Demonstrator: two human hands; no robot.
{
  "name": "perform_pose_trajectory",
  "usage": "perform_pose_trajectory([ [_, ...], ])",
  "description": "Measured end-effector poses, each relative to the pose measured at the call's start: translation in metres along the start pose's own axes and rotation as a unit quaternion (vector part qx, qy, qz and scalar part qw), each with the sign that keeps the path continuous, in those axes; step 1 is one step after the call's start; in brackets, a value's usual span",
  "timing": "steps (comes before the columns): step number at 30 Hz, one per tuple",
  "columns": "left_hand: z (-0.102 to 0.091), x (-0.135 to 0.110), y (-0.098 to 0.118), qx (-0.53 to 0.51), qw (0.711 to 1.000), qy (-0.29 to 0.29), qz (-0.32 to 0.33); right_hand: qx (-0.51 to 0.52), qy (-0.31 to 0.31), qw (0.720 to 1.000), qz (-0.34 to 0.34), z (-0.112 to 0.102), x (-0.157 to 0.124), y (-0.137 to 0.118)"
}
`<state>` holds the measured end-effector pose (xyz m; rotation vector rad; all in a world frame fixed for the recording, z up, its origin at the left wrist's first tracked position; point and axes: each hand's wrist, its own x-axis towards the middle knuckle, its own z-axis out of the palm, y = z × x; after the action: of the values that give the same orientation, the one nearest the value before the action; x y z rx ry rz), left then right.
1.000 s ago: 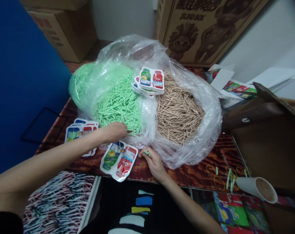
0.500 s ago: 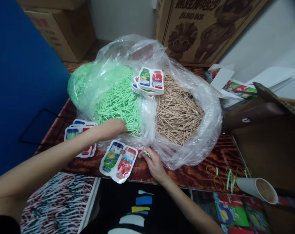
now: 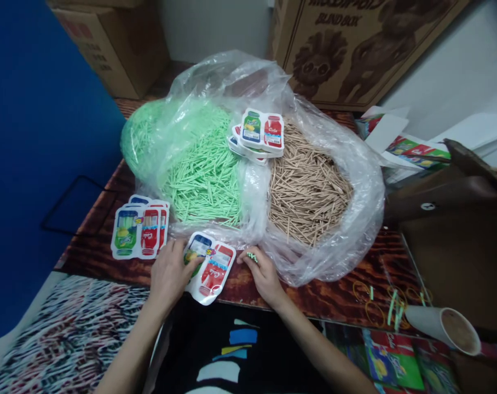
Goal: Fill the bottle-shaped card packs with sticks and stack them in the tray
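My left hand [image 3: 170, 271] rests on the left half of a bottle-printed blister card [image 3: 214, 267] at the table's near edge, fingers curled over it. My right hand [image 3: 261, 272] sits just right of that card, pinched shut on a small bundle of green sticks [image 3: 252, 256]. Behind both hands a clear plastic bag [image 3: 355, 180] holds a heap of green sticks [image 3: 199, 175] and a heap of tan sticks [image 3: 306, 191]. A small stack of the same cards [image 3: 260, 133] lies on top of the heaps.
Another stack of cards [image 3: 138, 231] lies on the wooden table [image 3: 339, 284] to the left. Rubber bands and loose green sticks [image 3: 386, 306] lie at the right, near a tipped paper cup [image 3: 449, 326]. Cardboard boxes [image 3: 355, 44] stand behind. A brown box [image 3: 449, 219] crowds the right.
My left hand has pulled back out of the green stick heap and come down onto the card at the table's edge. My right hand has stayed put with its bundle.
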<state>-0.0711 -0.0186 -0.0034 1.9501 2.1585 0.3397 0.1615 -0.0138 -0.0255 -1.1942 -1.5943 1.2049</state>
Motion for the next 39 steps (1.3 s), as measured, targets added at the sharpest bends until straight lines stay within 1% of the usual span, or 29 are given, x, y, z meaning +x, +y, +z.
perform_pose_trajectory([
  [2,0.011,0.000,-0.001,-0.069,0.996,0.017,-0.055,0.001,-0.001,1.000,0.002,0.000,0.000,0.002],
  [4,0.016,0.002,-0.003,-0.153,0.984,0.037,-0.080,0.004,0.000,1.000,0.004,0.001,-0.001,0.003],
  [5,0.017,0.004,-0.004,-0.188,0.978,0.049,-0.075,0.006,0.002,1.000,0.005,0.001,-0.002,0.004],
  [7,0.017,0.006,-0.005,-0.229,0.970,0.075,-0.038,0.009,0.005,1.000,0.007,0.001,-0.002,0.005],
  [9,0.014,0.007,-0.006,-0.233,0.968,0.096,0.014,0.011,0.008,1.000,0.008,0.002,-0.003,0.004],
  [11,0.012,0.008,-0.006,-0.219,0.968,0.110,0.047,0.014,0.009,1.000,0.010,0.001,-0.002,0.003],
  [14,0.008,0.010,-0.008,-0.193,0.972,0.127,0.048,0.026,0.011,0.999,0.024,0.000,-0.001,0.000],
  [17,0.004,0.012,-0.014,-0.191,0.970,0.143,0.050,0.065,0.017,0.996,0.054,-0.005,-0.001,-0.002],
  [20,-0.005,0.012,-0.019,-0.213,0.963,0.147,0.072,0.136,0.028,0.986,0.088,-0.014,0.001,-0.009],
  [22,-0.012,0.012,-0.017,-0.245,0.955,0.149,0.081,0.196,0.038,0.973,0.114,-0.022,0.006,-0.018],
  [23,-0.015,0.012,-0.013,-0.267,0.949,0.146,0.085,0.227,0.044,0.965,0.125,-0.026,0.011,-0.023],
  [25,-0.018,0.011,-0.001,-0.320,0.935,0.121,0.095,0.289,0.052,0.947,0.134,-0.034,0.024,-0.037],
  [28,-0.014,0.009,0.024,-0.388,0.913,0.066,0.106,0.382,0.061,0.916,0.109,-0.038,0.051,-0.056],
  [30,-0.008,0.008,0.039,-0.420,0.901,0.037,0.104,0.426,0.044,0.897,0.110,-0.035,0.067,-0.065],
  [32,-0.002,0.007,0.049,-0.451,0.887,0.011,0.094,0.450,0.015,0.885,0.120,-0.029,0.077,-0.069],
  [34,0.004,0.006,0.055,-0.482,0.873,-0.006,0.076,0.459,-0.004,0.878,0.134,-0.022,0.081,-0.070],
  [36,0.008,0.006,0.058,-0.507,0.860,-0.009,0.056,0.457,-0.009,0.877,0.150,-0.017,0.078,-0.069],
  [38,0.011,0.006,0.059,-0.523,0.852,-0.001,0.038,0.441,-0.024,0.883,0.162,-0.015,0.073,-0.068],
  [39,0.012,0.007,0.059,-0.527,0.849,0.003,0.033,0.424,-0.035,0.890,0.165,-0.015,0.070,-0.068],
])
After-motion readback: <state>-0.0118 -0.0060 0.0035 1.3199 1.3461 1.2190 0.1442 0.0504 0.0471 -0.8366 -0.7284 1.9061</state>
